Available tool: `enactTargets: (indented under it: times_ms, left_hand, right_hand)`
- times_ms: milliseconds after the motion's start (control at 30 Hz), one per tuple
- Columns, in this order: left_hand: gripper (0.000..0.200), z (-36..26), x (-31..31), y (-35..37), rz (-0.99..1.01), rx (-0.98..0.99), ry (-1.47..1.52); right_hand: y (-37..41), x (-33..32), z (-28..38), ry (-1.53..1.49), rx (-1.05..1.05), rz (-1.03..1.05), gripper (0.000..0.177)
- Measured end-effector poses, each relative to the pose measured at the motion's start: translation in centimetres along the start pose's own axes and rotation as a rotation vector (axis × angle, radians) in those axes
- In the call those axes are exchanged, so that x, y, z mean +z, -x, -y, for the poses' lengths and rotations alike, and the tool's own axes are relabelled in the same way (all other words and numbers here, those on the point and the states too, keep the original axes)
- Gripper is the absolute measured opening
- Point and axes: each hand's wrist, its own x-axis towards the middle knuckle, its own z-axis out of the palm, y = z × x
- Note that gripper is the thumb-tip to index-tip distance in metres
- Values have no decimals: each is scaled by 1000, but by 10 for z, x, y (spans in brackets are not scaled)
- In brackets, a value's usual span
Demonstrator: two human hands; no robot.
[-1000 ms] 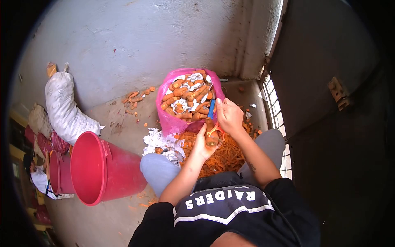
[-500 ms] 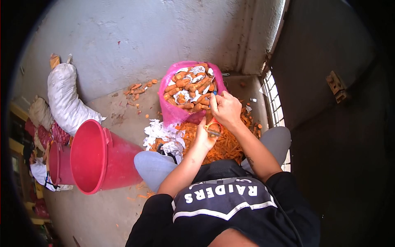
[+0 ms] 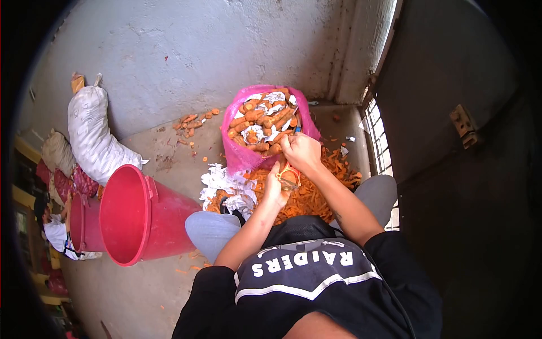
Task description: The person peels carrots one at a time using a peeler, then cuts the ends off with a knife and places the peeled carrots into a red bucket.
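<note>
My left hand (image 3: 275,189) grips a carrot (image 3: 289,178) upright over a heap of orange peelings (image 3: 307,198) between my knees. My right hand (image 3: 300,151) holds a blue-handled peeler (image 3: 295,133) against the carrot's upper part; a curl of peel hangs at the blade. Just beyond my hands stands an open pink mesh sack (image 3: 240,155) full of unpeeled carrots and scraps of white paper.
A large red bucket (image 3: 138,217) stands on the floor to my left, a second red bucket (image 3: 84,226) behind it. White sacks (image 3: 93,135) lean on the wall. Crumpled white paper (image 3: 223,183) and loose carrots (image 3: 192,121) lie on the concrete. A metal grille (image 3: 378,141) is at right.
My right hand has drawn the peeler down along the carrot toward me. My head has shifted slightly, so the sack and the bucket sit a little higher in view.
</note>
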Motion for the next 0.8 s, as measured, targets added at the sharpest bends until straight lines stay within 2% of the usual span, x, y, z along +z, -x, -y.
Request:
enactTargets:
  times_ms: [167, 200, 267, 300, 367, 400, 467, 567, 633, 700, 767, 800]
  left_hand:
    - [32, -10, -19, -5, 48, 8, -106]
    - [32, -11, -25, -8, 55, 10, -125]
    - [35, -6, -23, 7, 7, -48, -130]
    - [38, 5, -31, 6, 92, -132, -87]
    - [44, 11, -15, 24, 30, -144, -215]
    - [49, 9, -13, 26, 155, -157, -189]
    - [49, 1, -16, 16, 213, -192, -80]
    - [49, -4, -26, -5, 190, -236, 97]
    - [48, -7, -25, -13, 126, -257, 157]
    - [44, -2, -25, -22, 68, -233, 150]
    - [43, 7, -38, -37, 77, -276, 216]
    - [39, 10, -36, -38, 49, -256, 216]
  right_hand:
    - [-13, 28, -5, -6, 81, 113, 46]
    - [-16, 32, -5, 12, 69, 67, 48]
    - [-42, 34, -29, 67, 212, 48, 48]
    - [-51, 35, -44, 92, 283, 38, 48]
    - [-60, 29, -71, 188, 220, -82, 48]
    - [-62, 23, -77, 163, 260, -126, 48]
    - [-64, 17, -84, 114, 325, -199, 48]
    - [-57, 1, -68, -1, 437, -23, 51]
    - [-43, -12, -43, -112, 433, 102, 54]
    - [-23, -1, -33, -148, 241, -79, 55]
    - [-10, -10, -13, -89, 161, 56, 48]
    - [-4, -5, -10, -91, 68, -3, 43]
